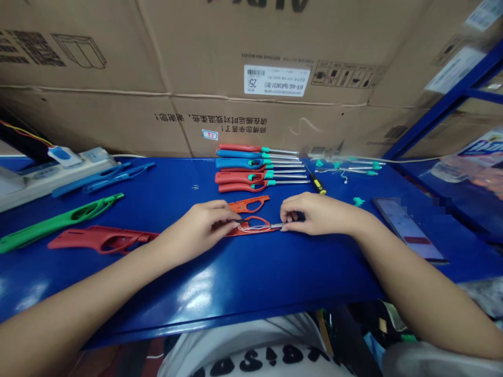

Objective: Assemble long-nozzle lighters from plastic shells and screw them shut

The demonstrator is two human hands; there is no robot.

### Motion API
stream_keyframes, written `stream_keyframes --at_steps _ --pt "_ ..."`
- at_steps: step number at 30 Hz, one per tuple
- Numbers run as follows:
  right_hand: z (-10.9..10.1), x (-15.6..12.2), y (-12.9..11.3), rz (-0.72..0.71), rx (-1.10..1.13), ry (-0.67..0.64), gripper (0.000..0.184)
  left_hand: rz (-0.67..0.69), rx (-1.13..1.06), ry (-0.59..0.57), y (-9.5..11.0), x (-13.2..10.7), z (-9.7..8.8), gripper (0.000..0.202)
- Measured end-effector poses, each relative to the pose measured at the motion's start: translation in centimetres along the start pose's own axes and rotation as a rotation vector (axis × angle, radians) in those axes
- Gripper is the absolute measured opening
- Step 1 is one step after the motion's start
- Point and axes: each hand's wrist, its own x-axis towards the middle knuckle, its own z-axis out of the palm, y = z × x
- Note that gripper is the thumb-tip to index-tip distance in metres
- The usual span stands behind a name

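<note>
the left hand (210,224) is pinched narrow, thumb against fingers, on a small dark part (238,221) at the near orange shell half (243,233); the right hand (308,214) pinches a thin metal tube (277,225) at the shell's other end; white wires (253,228) run along the shell between the hands; this half lies on the blue table (275,277), with a second orange half (239,206) just beyond it; farther back, red and blue lighters (238,178) lie in a row, a yellow-and-black screwdriver (319,185) near their tips; a red handle (88,240) and a green handle (58,224) lie to the left; a phone (406,228) lies right of the right hand.
</note>
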Motion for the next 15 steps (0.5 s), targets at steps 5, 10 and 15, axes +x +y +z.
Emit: stream_keyframes --at_steps 5,10,15 --pt "-0.08 0.06 -0.12 0.02 -0.015 -0.006 0.014 0.03 0.011 0.045 -0.16 0.03 0.45 0.024" --pt "-0.01 0.16 0.05 0.054 0.021 -0.022 0.019 0.039 0.009 0.048 -0.15 0.01 0.47 0.023" --pt "0.0 0.07 0.12 0.052 0.037 -0.021 0.023 0.031 0.021 0.056 -0.11 -0.07 0.53 0.022"
